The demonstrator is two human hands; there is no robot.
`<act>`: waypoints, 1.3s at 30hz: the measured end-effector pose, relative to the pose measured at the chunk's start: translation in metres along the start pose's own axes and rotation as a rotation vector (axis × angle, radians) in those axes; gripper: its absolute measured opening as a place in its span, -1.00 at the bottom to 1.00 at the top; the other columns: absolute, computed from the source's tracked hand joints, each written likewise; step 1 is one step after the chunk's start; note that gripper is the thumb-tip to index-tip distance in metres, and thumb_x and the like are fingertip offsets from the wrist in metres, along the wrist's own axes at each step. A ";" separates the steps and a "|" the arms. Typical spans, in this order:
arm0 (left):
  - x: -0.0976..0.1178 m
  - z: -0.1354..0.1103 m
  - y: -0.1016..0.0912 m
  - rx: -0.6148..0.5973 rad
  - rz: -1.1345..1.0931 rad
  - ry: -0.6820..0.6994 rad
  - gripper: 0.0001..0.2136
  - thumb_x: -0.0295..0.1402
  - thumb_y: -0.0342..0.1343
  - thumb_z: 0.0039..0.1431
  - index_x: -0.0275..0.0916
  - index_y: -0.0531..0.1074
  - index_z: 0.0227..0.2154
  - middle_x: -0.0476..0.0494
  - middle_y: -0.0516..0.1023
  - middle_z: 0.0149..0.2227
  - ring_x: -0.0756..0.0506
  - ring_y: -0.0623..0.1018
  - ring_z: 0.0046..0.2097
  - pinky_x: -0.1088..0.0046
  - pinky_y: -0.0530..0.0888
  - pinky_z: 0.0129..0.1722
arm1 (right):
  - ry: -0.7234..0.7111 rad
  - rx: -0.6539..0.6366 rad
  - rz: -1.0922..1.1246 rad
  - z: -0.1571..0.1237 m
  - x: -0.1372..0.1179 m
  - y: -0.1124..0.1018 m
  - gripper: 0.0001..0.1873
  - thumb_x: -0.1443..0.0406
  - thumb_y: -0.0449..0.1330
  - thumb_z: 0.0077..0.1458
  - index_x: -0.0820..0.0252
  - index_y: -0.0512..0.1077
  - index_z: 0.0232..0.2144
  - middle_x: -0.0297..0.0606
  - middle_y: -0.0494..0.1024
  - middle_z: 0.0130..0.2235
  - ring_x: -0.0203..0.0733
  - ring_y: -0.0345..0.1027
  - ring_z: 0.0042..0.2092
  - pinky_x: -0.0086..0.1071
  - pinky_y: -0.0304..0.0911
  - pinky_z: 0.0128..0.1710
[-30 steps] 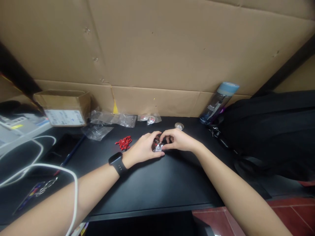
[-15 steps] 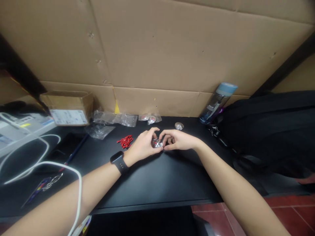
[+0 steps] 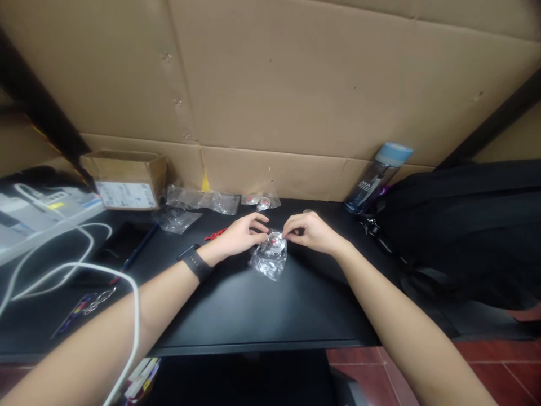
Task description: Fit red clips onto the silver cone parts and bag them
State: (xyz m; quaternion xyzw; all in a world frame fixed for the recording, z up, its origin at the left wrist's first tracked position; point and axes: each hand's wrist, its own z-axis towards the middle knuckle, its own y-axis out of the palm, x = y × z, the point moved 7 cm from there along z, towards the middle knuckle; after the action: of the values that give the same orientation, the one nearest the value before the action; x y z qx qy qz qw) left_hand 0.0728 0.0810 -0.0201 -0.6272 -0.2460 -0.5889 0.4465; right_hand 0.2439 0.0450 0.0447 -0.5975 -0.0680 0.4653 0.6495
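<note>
A small clear plastic bag (image 3: 269,267) hangs in front of me, its crinkled lower end toward the table's front edge. At its upper end is a round, shiny, clear case (image 3: 276,242) with something red in it. My right hand (image 3: 311,232) pinches the upper right edge between thumb and fingers. On the other side, my left hand (image 3: 243,234) has its thumb at the upper left edge, fingers curled above. A bundle of red cords (image 3: 215,234) is partly hidden behind my left hand. Beyond my right hand only a sliver of another round clear piece (image 3: 308,211) shows.
At the back of the black table (image 3: 249,316) lie clear bags (image 3: 203,200) and a bag with round pieces (image 3: 262,203). A cardboard box (image 3: 131,180), white cable (image 3: 91,265) and scissors (image 3: 99,300) are left; a water bottle (image 3: 376,177) and black backpack (image 3: 465,225) stand right.
The clear bag now shows between my hands, spread toward the table's front, with the round case at its top. My left hand has shifted left, covering more of the red cords.
</note>
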 end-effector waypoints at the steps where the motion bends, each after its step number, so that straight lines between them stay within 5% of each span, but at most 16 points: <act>1: -0.001 0.000 0.001 -0.016 -0.020 -0.004 -0.57 -0.37 0.31 0.13 -0.21 0.41 0.06 -0.24 0.67 -0.12 -0.12 0.68 -0.18 0.27 0.62 -0.15 | -0.015 0.028 -0.013 0.000 -0.002 -0.003 -0.86 0.41 0.30 0.17 0.11 0.66 -0.30 -0.27 0.66 -0.25 -0.21 0.48 -0.29 -0.33 0.33 -0.22; 7: 0.007 -0.001 0.013 -0.181 0.003 0.113 -0.64 -0.37 0.35 0.12 -0.22 0.52 0.00 -0.25 0.68 -0.11 -0.15 0.69 -0.07 0.20 0.61 0.00 | -0.078 0.097 -0.087 -0.002 -0.006 -0.009 -0.87 0.38 0.29 0.22 0.07 0.65 -0.29 -0.24 0.67 -0.16 -0.12 0.52 -0.13 -0.22 0.38 -0.07; 12: 0.003 0.000 0.016 -0.198 0.019 0.104 -0.77 -0.37 0.34 0.13 -0.27 0.59 -0.13 -0.24 0.71 -0.16 -0.14 0.70 -0.10 0.18 0.60 0.05 | -0.098 0.114 -0.055 -0.001 -0.009 -0.010 -0.90 0.35 0.32 0.20 0.08 0.66 -0.33 -0.22 0.63 -0.13 -0.13 0.52 -0.11 -0.24 0.39 -0.07; 21: 0.015 -0.001 0.000 -0.028 0.100 0.074 -0.78 -0.23 0.39 0.10 -0.23 0.66 -0.24 -0.17 0.73 -0.27 -0.15 0.72 -0.23 0.22 0.66 -0.09 | -0.037 0.150 -0.021 -0.005 -0.008 -0.024 -0.89 0.38 0.32 0.14 0.10 0.66 -0.34 -0.26 0.61 -0.25 -0.20 0.52 -0.24 -0.32 0.39 -0.18; 27: 0.051 -0.012 -0.011 0.073 0.240 0.262 -0.84 -0.23 0.33 0.18 -0.19 0.68 -0.28 -0.12 0.73 -0.29 -0.12 0.70 -0.26 0.31 0.66 -0.14 | -0.036 0.190 0.002 -0.009 -0.008 -0.037 -0.87 0.38 0.30 0.09 0.08 0.66 -0.39 -0.28 0.64 -0.29 -0.19 0.53 -0.26 -0.30 0.40 -0.18; 34: 0.070 -0.018 -0.019 0.143 -0.061 0.321 -0.78 -0.23 0.38 0.12 -0.29 0.61 -0.29 -0.17 0.70 -0.26 -0.12 0.70 -0.24 0.27 0.66 -0.08 | -0.056 0.338 0.091 -0.013 -0.028 -0.052 -0.90 0.31 0.30 0.11 0.11 0.62 -0.42 -0.24 0.66 -0.30 -0.15 0.53 -0.28 -0.29 0.41 -0.27; 39: 0.070 -0.019 -0.018 0.158 -0.041 0.380 -0.72 -0.29 0.31 0.20 -0.25 0.53 -0.06 -0.15 0.62 -0.19 -0.05 0.65 -0.22 0.36 0.64 -0.09 | -0.033 0.291 0.058 -0.011 -0.029 -0.044 -0.87 0.35 0.25 0.12 0.10 0.63 -0.37 -0.24 0.68 -0.26 -0.14 0.54 -0.25 -0.27 0.43 -0.21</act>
State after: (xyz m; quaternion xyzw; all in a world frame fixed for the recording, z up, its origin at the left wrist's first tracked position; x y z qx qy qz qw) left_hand 0.0611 0.0586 0.0503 -0.4627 -0.2151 -0.6845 0.5206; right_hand 0.2582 0.0241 0.0920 -0.4908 0.0070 0.4988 0.7143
